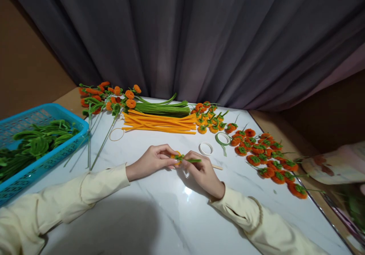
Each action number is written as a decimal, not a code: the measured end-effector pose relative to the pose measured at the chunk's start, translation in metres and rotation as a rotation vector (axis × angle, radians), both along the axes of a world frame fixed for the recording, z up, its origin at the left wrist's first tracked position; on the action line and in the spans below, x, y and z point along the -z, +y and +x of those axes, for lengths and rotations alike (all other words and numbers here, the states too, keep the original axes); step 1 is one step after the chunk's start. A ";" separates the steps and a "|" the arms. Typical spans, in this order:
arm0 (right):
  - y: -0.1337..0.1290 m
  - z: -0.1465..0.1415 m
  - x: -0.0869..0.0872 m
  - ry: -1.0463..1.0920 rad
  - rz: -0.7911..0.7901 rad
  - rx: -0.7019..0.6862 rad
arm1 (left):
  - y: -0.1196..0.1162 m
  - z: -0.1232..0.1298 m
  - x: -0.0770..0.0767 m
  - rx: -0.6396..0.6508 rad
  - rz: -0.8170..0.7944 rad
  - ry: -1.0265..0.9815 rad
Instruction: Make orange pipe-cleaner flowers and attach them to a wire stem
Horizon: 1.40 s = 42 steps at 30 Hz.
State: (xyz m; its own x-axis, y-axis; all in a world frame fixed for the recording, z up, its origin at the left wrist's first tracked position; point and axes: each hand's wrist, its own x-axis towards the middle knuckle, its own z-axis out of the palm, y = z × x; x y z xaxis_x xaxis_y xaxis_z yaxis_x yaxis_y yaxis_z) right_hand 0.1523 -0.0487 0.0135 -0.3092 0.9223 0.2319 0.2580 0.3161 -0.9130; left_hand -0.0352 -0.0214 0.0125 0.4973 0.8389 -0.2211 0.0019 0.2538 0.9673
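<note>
Between my two hands is a small yellow-orange pipe-cleaner flower (177, 163) with green at its base. My left hand (151, 161) is closed on the flower's edge, thumb and fingers pinching from the left. From the right, my right hand (203, 171) pinches a green pipe cleaner (195, 160) against the flower's green part. Part of the flower is hidden by my fingers. A thin wooden stick (218, 167) pokes out beyond my right hand; whether I hold it I cannot tell. A white tape ring (205, 148) lies just behind that hand.
Yellow pipe cleaners (159, 122) and green pipe cleaners (162, 108) lie in bundles at the back. Yellow flower heads (213, 128) and orange flower heads (258, 148) spread rightward, near green tape (223, 138). Stemmed flowers (98, 95) lie back left, beside a blue basket (61, 148) of green leaves.
</note>
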 end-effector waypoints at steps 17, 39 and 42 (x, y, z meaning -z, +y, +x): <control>0.011 0.000 -0.005 0.552 -0.662 -0.142 | 0.003 0.000 -0.004 -0.090 0.020 -0.098; 0.018 0.008 0.000 0.598 -0.730 -0.221 | 0.004 0.001 -0.004 -0.065 0.008 -0.082; 0.018 0.008 0.001 0.590 -0.732 -0.220 | 0.004 0.001 -0.004 -0.075 0.003 -0.076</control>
